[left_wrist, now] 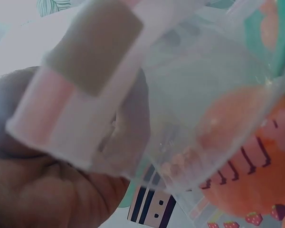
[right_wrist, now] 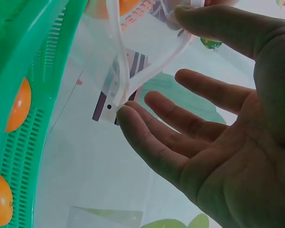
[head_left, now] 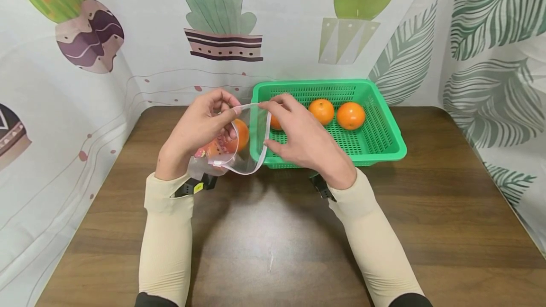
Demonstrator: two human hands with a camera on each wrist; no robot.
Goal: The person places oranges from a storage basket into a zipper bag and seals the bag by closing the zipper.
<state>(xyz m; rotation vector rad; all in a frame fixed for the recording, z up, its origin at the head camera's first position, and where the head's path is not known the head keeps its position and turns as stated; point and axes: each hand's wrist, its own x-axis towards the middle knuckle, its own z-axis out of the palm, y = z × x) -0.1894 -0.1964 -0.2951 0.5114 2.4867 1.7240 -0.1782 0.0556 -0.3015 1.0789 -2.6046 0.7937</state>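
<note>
The left hand (head_left: 194,124) pinches the rim of a clear, thin plastic bag (head_left: 245,160) with a pink and white zip edge. The right hand (head_left: 304,134) has its fingers spread, and its fingertips and thumb touch the other side of that rim, so the bag's mouth is wide. The bag is between the hands, and its mouth looks to the right. A round orange fruit (head_left: 243,135) shows through the bag and looks to be inside it. Just to the right is a green plastic basket (head_left: 337,159) with little holes, its long side running left to right. Two more round oranges sit inside, and a third is partly hidden behind the right hand, which is nearer to the basket.
</note>
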